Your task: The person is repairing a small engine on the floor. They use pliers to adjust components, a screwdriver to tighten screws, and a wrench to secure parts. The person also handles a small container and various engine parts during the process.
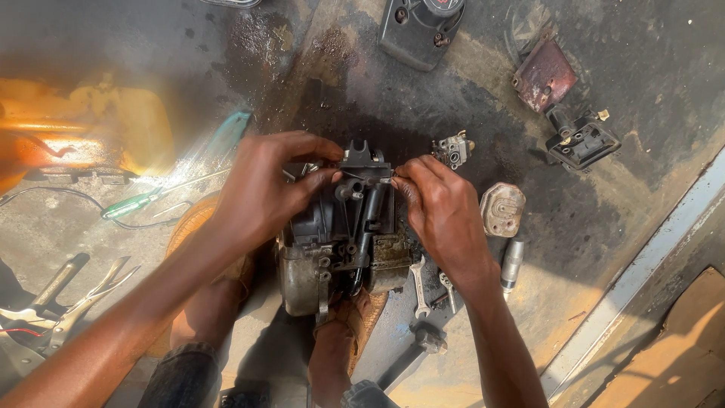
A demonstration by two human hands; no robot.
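Workshop floor | my left hand (260, 189) grips small engine (340, 234) | right hand (442, 208) fingers pinch top fitting; steady hold needed

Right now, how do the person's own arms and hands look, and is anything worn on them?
Both forearms are bare: no sleeves, gloves, watch or rings are visible. The left hand and the right hand appear smudged with dark grime at the fingers. Whether sleeves begin higher up cannot be seen.

Greasy dull metal engine (340, 242), shiny steel spanners (420, 287), oil-stained rough concrete floor (468, 98)
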